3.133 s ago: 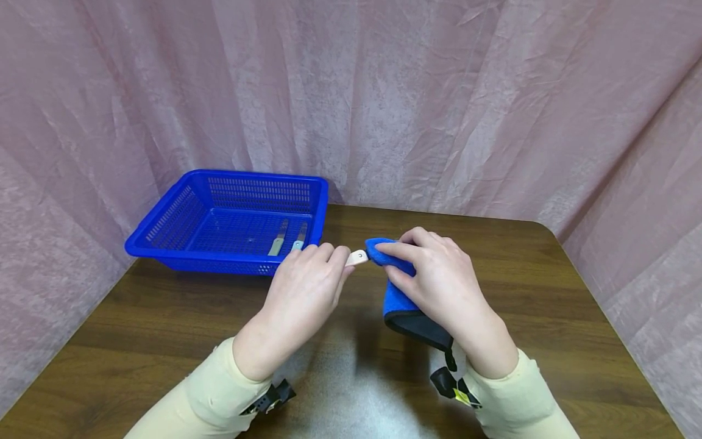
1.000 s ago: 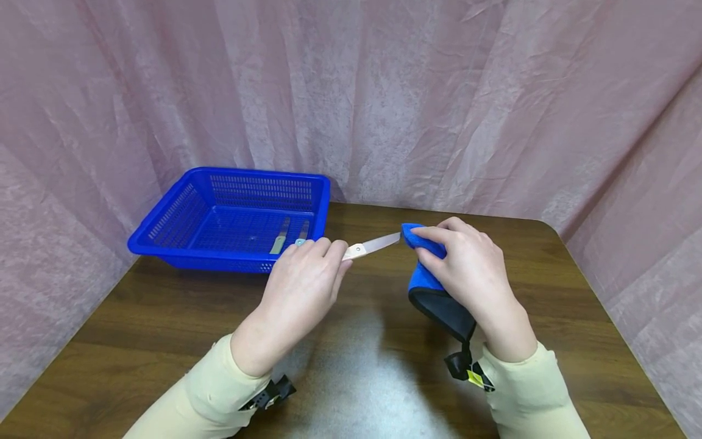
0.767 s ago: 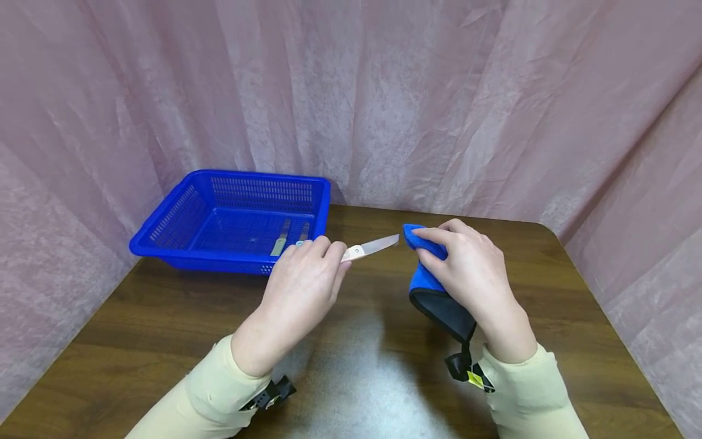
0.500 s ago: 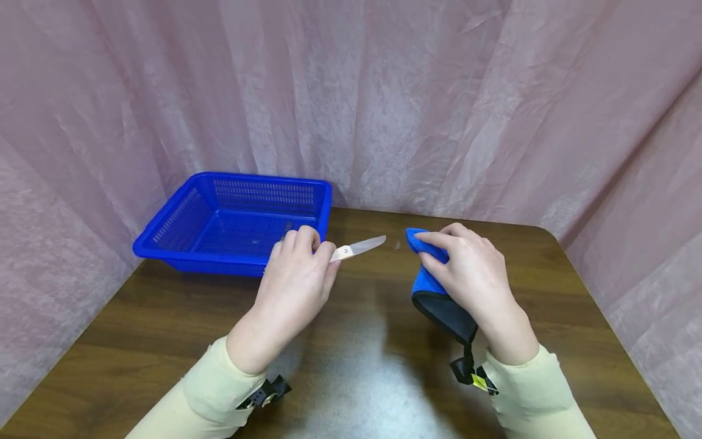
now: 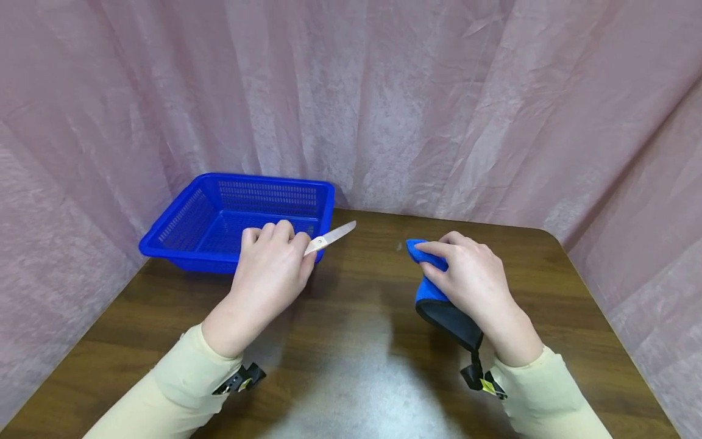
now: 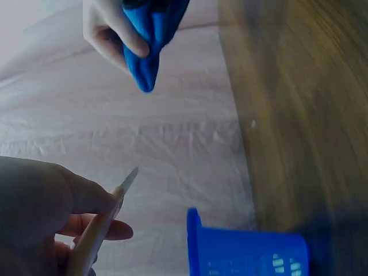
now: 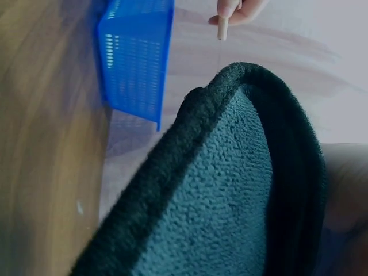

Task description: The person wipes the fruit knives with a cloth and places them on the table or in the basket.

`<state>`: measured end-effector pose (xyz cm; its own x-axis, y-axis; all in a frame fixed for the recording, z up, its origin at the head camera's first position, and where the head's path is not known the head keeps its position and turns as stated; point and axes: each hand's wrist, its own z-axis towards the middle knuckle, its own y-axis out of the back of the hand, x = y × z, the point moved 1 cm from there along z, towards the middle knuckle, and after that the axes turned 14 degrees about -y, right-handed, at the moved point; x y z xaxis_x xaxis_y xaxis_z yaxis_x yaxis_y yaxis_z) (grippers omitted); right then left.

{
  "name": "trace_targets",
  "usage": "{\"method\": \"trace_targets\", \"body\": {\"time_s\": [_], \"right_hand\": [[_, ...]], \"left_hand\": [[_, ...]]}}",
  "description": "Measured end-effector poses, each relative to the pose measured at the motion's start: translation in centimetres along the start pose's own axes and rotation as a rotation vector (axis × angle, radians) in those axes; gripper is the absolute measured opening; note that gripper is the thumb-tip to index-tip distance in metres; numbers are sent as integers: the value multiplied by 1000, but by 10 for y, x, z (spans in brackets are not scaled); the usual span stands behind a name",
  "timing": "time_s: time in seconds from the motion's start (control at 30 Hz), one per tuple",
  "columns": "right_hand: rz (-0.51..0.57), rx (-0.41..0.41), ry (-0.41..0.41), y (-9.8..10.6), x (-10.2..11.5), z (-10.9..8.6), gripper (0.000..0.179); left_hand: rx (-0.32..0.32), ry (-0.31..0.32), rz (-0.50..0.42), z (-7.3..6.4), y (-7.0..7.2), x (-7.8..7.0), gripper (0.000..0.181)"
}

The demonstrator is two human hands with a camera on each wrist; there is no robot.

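My left hand grips a knife by its pale handle, over the front right part of the blue plastic basket. The bare blade points up and to the right, past the basket's rim. In the left wrist view the thumb lies along the knife handle. My right hand, to the right, pinches a folded blue cloth with black edging between thumb and fingers. Cloth and blade are well apart. Seen close in the right wrist view, the cloth droops in a fold. The left hand hides the knives lying in the basket.
The brown wooden table extends under both hands, with a rounded far right corner. A tiny whitish bit lies on it, left of the cloth. Pink curtains hang behind the table and at the sides.
At first the cloth was wrapped round the blade. The right hand has drawn it off to the right. The left hand has carried the knife left, over the basket, covering the knives there.
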<state>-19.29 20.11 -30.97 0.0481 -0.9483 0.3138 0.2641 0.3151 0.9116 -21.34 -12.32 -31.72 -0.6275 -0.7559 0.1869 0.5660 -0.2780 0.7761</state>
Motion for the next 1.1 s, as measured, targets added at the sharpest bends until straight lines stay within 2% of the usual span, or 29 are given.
{"method": "trace_targets", "body": {"time_s": [0.27,0.63,0.73,0.87,1.1], "right_hand": [[-14,32,25,-14,-1,0,35],[-6,80,52,-34,-3,0,35],[-3,93,38,-37,-3,0,34],[0,109,30,-40,-3,1,35],[-5,104,58,-49,1,3,33]], "left_hand": [[-13,-44,69,-1,2,22,29],[28,-30,84,0,-4,53,30],[77,5,65,1,-7,61,29],[178,92,18,3,-10,74,28],[329,212,-43,5,-20,94,28]]}}
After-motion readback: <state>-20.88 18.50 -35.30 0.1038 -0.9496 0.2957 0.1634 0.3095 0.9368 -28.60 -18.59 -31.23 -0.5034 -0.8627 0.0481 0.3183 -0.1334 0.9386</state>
